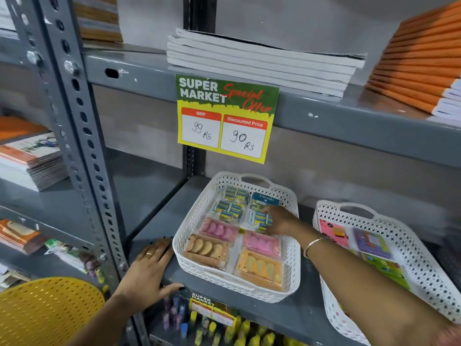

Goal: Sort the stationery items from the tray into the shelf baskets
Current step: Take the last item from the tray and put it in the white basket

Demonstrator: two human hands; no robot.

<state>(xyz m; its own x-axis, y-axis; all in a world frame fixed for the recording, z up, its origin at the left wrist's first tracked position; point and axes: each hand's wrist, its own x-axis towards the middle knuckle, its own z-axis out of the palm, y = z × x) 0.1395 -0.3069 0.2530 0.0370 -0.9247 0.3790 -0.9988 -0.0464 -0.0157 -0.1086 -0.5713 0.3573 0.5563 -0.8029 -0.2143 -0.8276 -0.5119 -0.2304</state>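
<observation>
A white perforated basket [180,237] stands on the grey middle shelf [154,216]. It holds clear boxes of pink erasers [219,229] and orange erasers [207,249] in front, and packets of small blue-and-yellow boxes [230,208] at the back. My right hand [283,221] reaches into the basket's back right, with its fingertips closed on one blue-and-yellow packet [260,219]. My left hand [147,268] lies flat on the shelf edge just left of the basket, fingers spread and holding nothing. A yellow perforated tray [47,313] shows at the bottom left.
A second white basket [321,216] with colourful flat packs stands to the right. A price sign [224,118] hangs from the upper shelf, which carries white notebooks [262,61] and orange notebooks [419,58]. A slotted grey upright [82,136] rises on the left. Yellow items [247,330] fill the shelf below.
</observation>
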